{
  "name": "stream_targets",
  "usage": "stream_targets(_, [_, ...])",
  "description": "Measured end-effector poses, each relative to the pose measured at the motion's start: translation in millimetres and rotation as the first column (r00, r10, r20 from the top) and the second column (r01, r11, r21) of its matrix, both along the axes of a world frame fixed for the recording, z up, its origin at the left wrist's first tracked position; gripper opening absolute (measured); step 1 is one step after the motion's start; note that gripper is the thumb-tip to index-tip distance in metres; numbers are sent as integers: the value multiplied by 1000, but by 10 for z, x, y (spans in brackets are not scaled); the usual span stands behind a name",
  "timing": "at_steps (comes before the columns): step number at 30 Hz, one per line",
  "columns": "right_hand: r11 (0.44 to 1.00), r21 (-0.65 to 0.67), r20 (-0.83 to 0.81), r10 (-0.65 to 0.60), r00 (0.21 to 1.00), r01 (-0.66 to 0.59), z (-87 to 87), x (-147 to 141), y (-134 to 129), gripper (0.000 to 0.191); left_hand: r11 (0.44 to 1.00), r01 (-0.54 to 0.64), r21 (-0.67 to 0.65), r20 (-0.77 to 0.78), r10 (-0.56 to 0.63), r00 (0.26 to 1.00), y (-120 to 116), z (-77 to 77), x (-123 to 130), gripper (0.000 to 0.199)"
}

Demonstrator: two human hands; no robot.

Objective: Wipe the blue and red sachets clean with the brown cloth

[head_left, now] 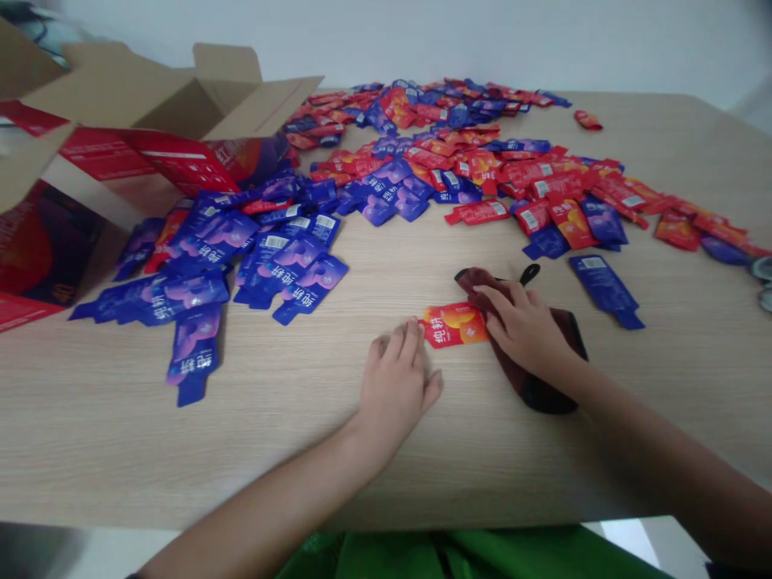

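A red and orange sachet point(457, 324) lies flat on the table between my hands, its narrow end to the left. My left hand point(398, 378) rests beside that end, fingertips touching it, the thumb held apart from the fingers. A dark maroon pouch point(512, 366) with black trim and a small black loop lies under my right hand point(522, 322). The fingers of that hand are bent over the pouch's upper left edge, where the sachet's right end meets it. Whether the sachet's end is inside the pouch I cannot tell.
Purple sachets point(211, 241) are heaped at the left, one lying nearer the front. Many red and purple sachets point(543, 181) spread across the back. Open cardboard boxes point(174, 153) stand at the back left. A single purple sachet point(605, 288) lies right of the pouch.
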State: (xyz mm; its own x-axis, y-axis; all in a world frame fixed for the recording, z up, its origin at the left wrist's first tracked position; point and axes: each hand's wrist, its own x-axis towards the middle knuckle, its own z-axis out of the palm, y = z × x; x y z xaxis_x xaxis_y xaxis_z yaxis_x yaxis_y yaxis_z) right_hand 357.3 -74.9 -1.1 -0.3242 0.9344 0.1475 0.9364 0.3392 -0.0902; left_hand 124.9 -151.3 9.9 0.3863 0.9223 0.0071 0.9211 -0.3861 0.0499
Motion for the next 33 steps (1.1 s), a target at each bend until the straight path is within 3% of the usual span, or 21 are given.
stream_targets(3, [1000, 7, -116, 31, 993, -31, 115, -46, 65, 44, 1000, 3, 8, 4, -3, 1000, -3, -3, 1, 60])
stream_targets(7, [993, 88, -294, 107, 950, -84, 254, -536, -44, 46, 999, -2, 36, 14, 2, 1000, -18, -21, 13, 61])
stream_targets(10, [972, 66, -176, 235, 956, -227, 220, -921, -160, 42, 999, -4, 39, 11, 3, 1000, -29, -34, 16, 55])
stream_targets(12, [967, 42, -107, 255, 961, -252, 163, -1026, -179, 42, 999, -9, 35, 7, 8, 1000, -31, -35, 14, 55])
stream_targets(16, [984, 41, -51, 175, 983, -173, 73, -831, -121, 40, 999, -7, 38, 15, 6, 1000, -23, -20, 8, 59])
stream_targets(21, [999, 36, -71, 6, 997, -4, -25, -207, -12, 42, 1000, -1, 22, 35, 0, 999, -13, -26, -7, 59])
stream_targets(25, [998, -30, -114, -55, 992, 52, 107, 71, 140, 41, 999, 6, 41, 39, -8, 999, -15, -48, -17, 60])
stream_targets(29, [995, -4, -240, -95, 966, 97, 405, -242, 201, 42, 998, 10, 69, 24, -12, 1000, -21, -53, -16, 60])
stream_targets(31, [998, 65, -267, -1, 964, 19, 445, -539, 138, 42, 997, 12, 80, 20, -13, 1000, -22, -53, -15, 60])
stream_targets(33, [984, 75, -193, 176, 965, -164, 377, -807, 30, 42, 997, 14, 77, 18, -15, 1000, -22, -53, -17, 58])
